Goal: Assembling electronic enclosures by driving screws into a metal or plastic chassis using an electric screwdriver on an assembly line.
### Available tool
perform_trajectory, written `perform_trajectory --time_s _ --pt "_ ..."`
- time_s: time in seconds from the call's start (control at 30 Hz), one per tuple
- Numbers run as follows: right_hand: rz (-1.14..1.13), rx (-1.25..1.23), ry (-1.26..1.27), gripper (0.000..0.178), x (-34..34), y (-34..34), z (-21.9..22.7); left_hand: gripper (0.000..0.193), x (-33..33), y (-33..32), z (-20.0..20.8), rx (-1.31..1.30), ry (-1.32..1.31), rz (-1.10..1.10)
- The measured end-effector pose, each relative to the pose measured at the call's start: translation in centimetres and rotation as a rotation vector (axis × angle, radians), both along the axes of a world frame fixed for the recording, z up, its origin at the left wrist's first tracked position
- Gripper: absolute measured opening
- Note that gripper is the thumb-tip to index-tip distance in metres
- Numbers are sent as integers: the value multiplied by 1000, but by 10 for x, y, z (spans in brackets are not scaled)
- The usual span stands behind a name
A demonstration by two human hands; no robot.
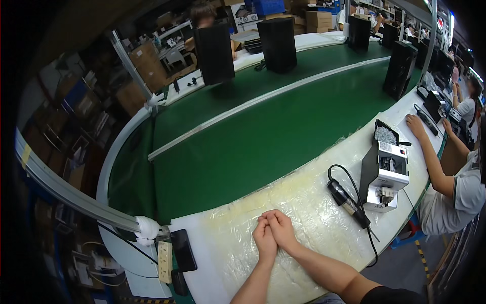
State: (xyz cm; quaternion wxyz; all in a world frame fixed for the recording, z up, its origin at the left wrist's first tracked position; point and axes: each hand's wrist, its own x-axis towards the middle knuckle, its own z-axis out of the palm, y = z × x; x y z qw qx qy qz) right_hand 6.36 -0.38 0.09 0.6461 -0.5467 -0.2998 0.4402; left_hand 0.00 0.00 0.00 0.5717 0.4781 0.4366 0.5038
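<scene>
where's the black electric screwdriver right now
In the head view, the black electric screwdriver lies on the plastic-covered worktop, to the right of the person's right hand and just left of the silver-and-black machine.

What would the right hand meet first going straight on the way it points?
Probably the left hand: the right hand already touches it, though exactly how they overlap in depth is unclear.

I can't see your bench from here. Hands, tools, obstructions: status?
Left hand and right hand clasped together, seemingly empty. Black corded tool to their right, beside silver-black machine. Its looped cord might snag.
</scene>
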Motion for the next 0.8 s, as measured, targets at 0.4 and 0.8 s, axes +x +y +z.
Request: perform_trajectory --time_s 0.4,0.8 --pt "-31 20 27 21 -2 1 4 18 -1 4 -3 -8 -17 -7" --pt "-38 34 -88 19 6 12 -3 17 2 10 -15 102 58 11"
